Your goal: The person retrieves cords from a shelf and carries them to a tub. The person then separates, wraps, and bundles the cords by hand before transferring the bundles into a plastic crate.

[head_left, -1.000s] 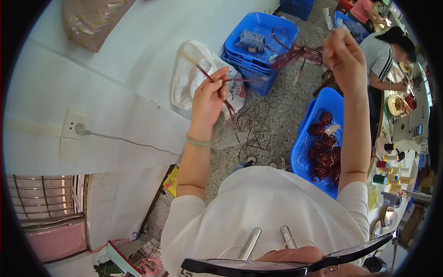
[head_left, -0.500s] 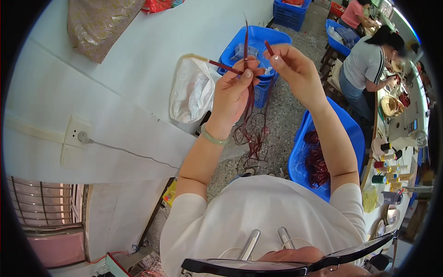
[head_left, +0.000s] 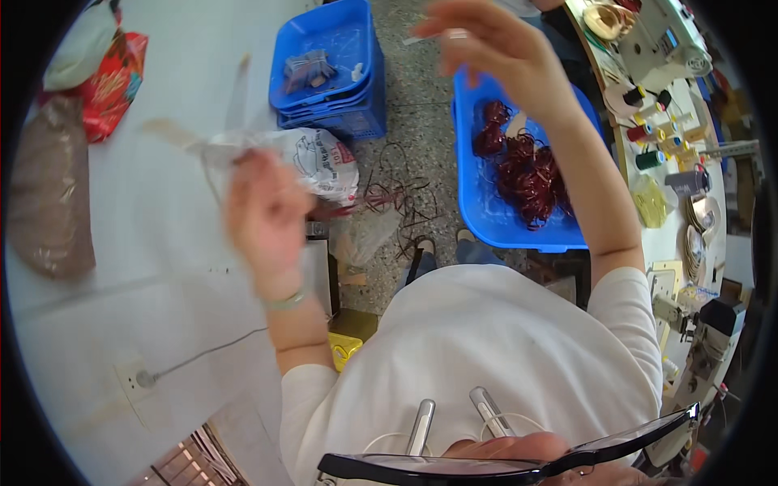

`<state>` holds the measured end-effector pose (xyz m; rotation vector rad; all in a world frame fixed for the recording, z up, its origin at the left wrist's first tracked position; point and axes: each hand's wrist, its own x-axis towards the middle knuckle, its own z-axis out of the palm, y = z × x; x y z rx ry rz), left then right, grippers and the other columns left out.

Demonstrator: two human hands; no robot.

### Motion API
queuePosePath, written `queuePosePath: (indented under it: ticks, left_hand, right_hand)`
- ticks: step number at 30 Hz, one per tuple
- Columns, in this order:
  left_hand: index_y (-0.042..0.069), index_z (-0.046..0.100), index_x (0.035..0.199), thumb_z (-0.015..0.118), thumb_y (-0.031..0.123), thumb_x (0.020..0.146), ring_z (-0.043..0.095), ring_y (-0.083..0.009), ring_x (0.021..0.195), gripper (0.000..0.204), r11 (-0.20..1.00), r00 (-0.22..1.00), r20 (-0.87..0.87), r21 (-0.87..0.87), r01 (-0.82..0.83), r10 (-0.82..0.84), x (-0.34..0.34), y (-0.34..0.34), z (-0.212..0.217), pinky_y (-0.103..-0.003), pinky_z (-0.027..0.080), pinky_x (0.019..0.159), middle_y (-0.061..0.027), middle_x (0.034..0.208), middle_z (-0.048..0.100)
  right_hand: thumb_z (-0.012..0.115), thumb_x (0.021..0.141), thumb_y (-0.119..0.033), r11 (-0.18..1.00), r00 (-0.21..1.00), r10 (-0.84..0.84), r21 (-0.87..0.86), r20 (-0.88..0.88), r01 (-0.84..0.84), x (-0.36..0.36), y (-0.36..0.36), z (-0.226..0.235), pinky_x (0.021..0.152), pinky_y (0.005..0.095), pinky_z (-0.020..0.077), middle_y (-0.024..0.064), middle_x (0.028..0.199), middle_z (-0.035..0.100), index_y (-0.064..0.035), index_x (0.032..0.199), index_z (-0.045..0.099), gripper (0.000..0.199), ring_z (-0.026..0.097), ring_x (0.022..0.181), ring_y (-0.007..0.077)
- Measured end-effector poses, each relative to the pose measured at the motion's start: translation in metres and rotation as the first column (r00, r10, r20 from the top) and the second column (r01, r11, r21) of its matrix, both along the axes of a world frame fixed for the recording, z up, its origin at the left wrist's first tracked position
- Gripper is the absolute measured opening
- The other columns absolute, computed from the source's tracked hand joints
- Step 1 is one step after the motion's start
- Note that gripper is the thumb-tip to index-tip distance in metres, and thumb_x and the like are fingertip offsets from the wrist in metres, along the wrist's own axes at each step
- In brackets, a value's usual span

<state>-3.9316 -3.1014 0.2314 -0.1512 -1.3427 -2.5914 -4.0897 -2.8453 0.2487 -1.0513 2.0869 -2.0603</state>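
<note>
My left hand [head_left: 271,215] is raised at the left in front of the white wall, blurred by motion. Its fingers are closed around thin dark red strips [head_left: 253,156], whose pale tan ends stick out beyond the hand, smeared. My right hand [head_left: 496,53] is held up at the top, over the far edge of a blue tub [head_left: 476,220]. Its fingers reach toward the left, partly blurred, and appear apart with no strip visible between them. Inside that tub lie tangled bundles of dark red strips [head_left: 527,182].
Stacked blue bins [head_left: 328,109] stand ahead, a grey bundle in the top one. A white printed sack [head_left: 318,162] sits before them, with loose strips [head_left: 401,190] on the speckled floor. At right, a worktable carries thread spools [head_left: 651,159] and a sewing machine [head_left: 666,36].
My hands have moved apart: the left swung left with the strips, the right rose away, its short red piece no longer visible. The view has shifted, showing more of the blue tub.
</note>
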Motion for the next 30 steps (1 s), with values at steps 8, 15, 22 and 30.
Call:
queuePosePath:
  ticks: [8, 15, 22, 30]
  left_hand:
    - [0.008, 0.055, 0.087, 0.038, 0.01, 0.094, 0.03, -0.0114, 0.048, 0.018, 0.984, 0.791, -0.605, 0.175, 0.02, 0.091, 0.082, -0.075, 0.146, -0.027, 0.033, 0.052, 0.001, 0.063, 0.037]
    - [0.007, 0.052, 0.106, 0.04, 0.019, 0.098, 0.026, -0.0088, 0.053, 0.018, 0.945, 0.967, 0.113, 0.216, -0.247, 0.227, 0.039, -0.018, 0.035, -0.025, 0.021, 0.048, 0.0032, 0.068, 0.033]
    - [0.002, 0.055, 0.109, 0.051, 0.02, 0.096, 0.027, -0.0037, 0.051, 0.023, 0.969, 0.863, 0.44, -0.101, -0.227, 0.248, 0.021, 0.073, -0.101, -0.021, 0.026, 0.049, 0.006, 0.059, 0.031]
    - [-0.001, 0.06, 0.113, 0.052, 0.023, 0.095, 0.031, -0.0021, 0.047, 0.031, 0.955, 0.696, 0.68, -0.295, -0.031, 0.232, -0.034, 0.127, -0.134, -0.018, 0.023, 0.044, 0.0048, 0.061, 0.045]
  right_hand:
    - [0.067, 0.081, -0.024, 0.499, 0.822, -0.567, 0.819, 0.061, 0.283, -0.051, 0.231, -0.297, 0.066, 0.0329, 0.05, 0.0108, 0.075, 0.067, -0.0007, 0.093, 0.067, 0.026, 0.063, 0.068, 0.0184]
    - [0.064, 0.079, -0.033, 0.237, 0.699, -0.711, 0.962, 0.076, 0.137, -0.044, 0.188, -0.41, 0.082, 0.0412, 0.0485, 0.017, 0.097, 0.067, -0.0041, 0.1, 0.063, 0.036, 0.064, 0.095, 0.032]
    - [0.065, 0.073, -0.033, 0.092, 0.586, -0.81, 0.989, 0.007, 0.115, -0.061, 0.175, -0.432, 0.086, 0.0444, 0.0456, 0.0182, 0.1, 0.066, -0.0025, 0.115, 0.05, 0.053, 0.063, 0.098, 0.0351]
    - [0.067, 0.078, -0.009, 0.865, 0.667, -0.487, 0.209, 0.564, 0.455, -0.007, 0.137, -0.274, 0.073, 0.0257, 0.0485, 0.0065, 0.088, 0.067, -0.0004, 0.102, 0.06, 0.025, 0.063, 0.08, 0.0133]
